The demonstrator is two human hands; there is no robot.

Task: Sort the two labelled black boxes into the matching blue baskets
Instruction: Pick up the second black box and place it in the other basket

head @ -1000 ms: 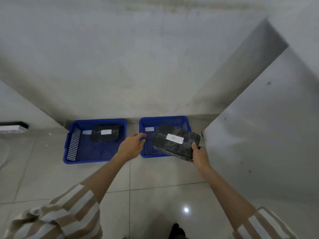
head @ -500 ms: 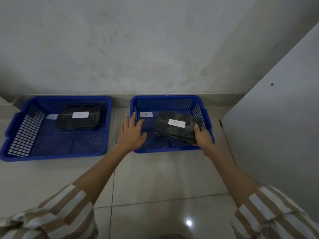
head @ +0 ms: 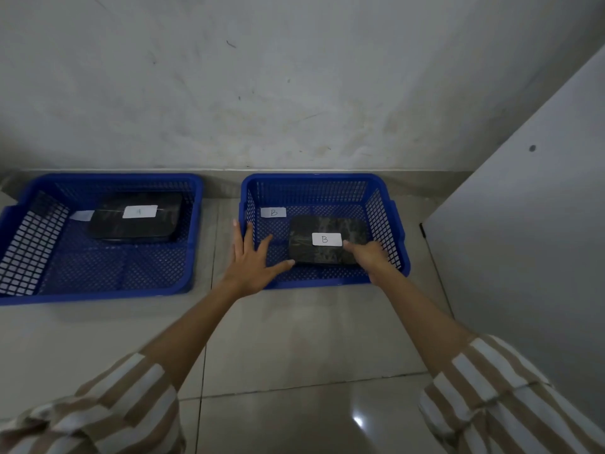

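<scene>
Two blue mesh baskets stand side by side on the tiled floor against the wall. In the left basket [head: 98,293] lies a black box [head: 108,226] with a white label. The right basket [head: 314,178] carries a small "B" tag [head: 273,212] on its floor. The black box labelled "B" [head: 314,257] lies flat inside it. My right hand [head: 370,255] grips that box at its front right corner, thumb on top beside the label. My left hand [head: 252,260] is spread flat over the right basket's front left corner, its thumb tip near the box.
A grey, scuffed wall [head: 294,93] rises directly behind both baskets. A pale upright panel [head: 523,257] stands close to the right basket's right side. Glossy floor tiles [head: 294,339] stretch between me and the baskets.
The "B" box has come down from a tilt above the right basket to lie flat on its floor. My left hand has spread out and slid right toward the box.
</scene>
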